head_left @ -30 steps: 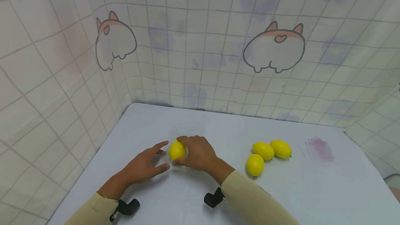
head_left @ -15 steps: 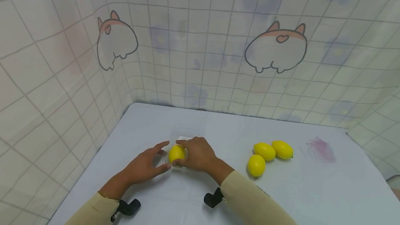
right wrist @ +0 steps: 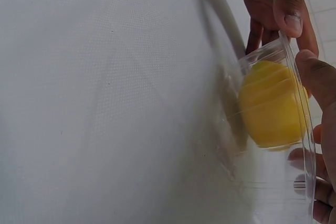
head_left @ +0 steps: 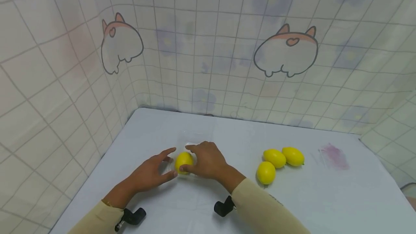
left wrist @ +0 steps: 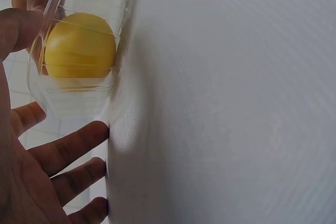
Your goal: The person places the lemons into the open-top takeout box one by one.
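Note:
A yellow lemon (head_left: 183,161) lies inside a clear plastic container (left wrist: 81,98), low against its floor in both wrist views. The container's transparent lid (head_left: 195,137) appears folded back behind it. My right hand (head_left: 206,160) reaches over the right side, thumb and fingers spread about the lemon; a gap shows between its forefinger and the fruit. At the container's left end, my left hand (head_left: 151,172) has its fingers spread, with the thumb near the rim. Whether that thumb touches the plastic is hard to tell.
To the right, a group of 3 lemons (head_left: 274,158) lies on the white table (head_left: 325,198). Beyond them is a pinkish patch (head_left: 334,155) on the surface. A grid-patterned curtain (head_left: 208,46) borders the back and left. Black camera mounts (head_left: 224,207) sit on both wrists.
The lemon in the container has sunk slightly lower, and my right forefinger has come away from its top. My left hand stays about where it was.

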### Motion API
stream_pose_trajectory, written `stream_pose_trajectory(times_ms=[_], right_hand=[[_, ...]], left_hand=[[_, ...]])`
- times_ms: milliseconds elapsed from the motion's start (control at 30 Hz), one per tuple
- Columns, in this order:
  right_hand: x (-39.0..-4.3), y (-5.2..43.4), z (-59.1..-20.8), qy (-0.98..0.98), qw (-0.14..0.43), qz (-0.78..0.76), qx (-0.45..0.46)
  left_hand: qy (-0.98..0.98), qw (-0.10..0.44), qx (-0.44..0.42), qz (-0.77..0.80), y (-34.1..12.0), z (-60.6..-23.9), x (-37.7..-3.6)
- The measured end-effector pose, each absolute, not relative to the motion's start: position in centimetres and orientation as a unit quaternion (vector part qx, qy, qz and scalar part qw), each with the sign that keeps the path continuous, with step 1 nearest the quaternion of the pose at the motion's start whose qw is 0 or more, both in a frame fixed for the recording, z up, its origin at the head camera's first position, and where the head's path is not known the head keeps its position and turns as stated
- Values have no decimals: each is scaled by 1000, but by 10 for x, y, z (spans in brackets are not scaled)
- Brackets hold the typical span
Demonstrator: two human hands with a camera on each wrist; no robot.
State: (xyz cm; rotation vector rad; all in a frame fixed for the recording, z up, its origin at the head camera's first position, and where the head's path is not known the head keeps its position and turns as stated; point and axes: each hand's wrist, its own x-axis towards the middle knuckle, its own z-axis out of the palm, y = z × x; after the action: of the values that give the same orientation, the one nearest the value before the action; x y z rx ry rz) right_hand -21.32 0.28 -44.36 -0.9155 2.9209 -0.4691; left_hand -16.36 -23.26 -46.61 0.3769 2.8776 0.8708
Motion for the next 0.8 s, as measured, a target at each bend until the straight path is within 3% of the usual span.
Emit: stream_pose_trajectory(times_ms=[800], right_hand=[[-205, 89, -427, 953, -18, -177, -243]], left_hand=[[953, 56, 119, 274, -232, -469, -164]])
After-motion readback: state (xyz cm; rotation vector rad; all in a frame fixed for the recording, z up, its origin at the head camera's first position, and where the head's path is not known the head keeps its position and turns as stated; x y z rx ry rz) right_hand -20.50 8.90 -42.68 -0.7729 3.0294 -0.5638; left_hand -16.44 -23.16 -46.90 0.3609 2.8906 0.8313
